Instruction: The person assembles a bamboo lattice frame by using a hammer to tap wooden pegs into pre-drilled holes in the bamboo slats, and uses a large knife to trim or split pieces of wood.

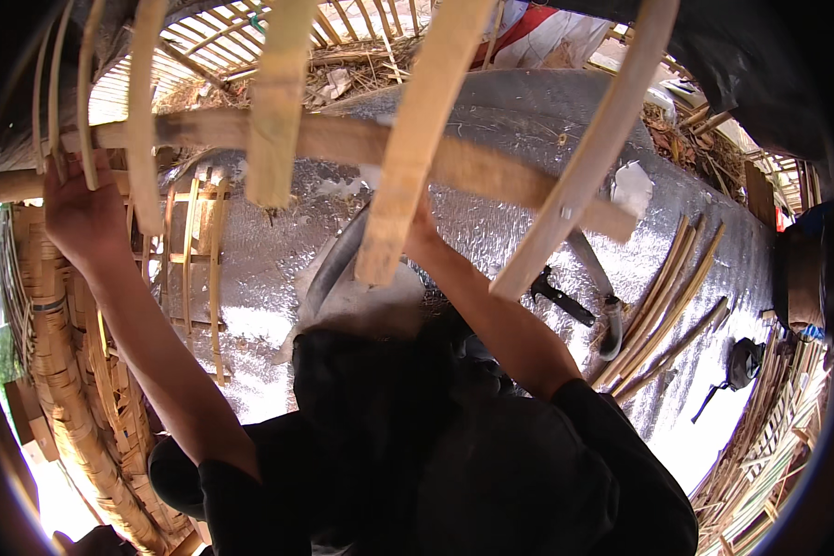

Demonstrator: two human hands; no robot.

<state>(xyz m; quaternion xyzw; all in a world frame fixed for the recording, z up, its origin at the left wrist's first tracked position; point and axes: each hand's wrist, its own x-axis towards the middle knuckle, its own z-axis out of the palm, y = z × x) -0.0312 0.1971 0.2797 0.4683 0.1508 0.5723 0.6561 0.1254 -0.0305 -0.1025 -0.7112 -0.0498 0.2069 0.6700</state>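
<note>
A slatted wooden frame, several flat strips fixed along a long bar (343, 137), is raised close before me and spans much of the upper picture. My left hand (88, 213) is closed round the bar's left end, its fingers up among the thin strips. Near the bar's middle, my right hand (421, 232) is partly behind a broad strip (408, 176); its fingers are hidden, so its grip cannot be seen. The bar's right half looks smeared by motion. Below it, a grey curved piece (335, 269) stands by my dark-clothed legs.
On the shiny silver sheet (491, 102) lie a black-handled tool (562, 297), a dark curved bar (612, 329), loose strips (667, 310) and a black pouch (743, 363). A ladder-like frame (190, 259) stands at left, beside a wrapped pole (60, 371). Piled strips (774, 454) lie far right.
</note>
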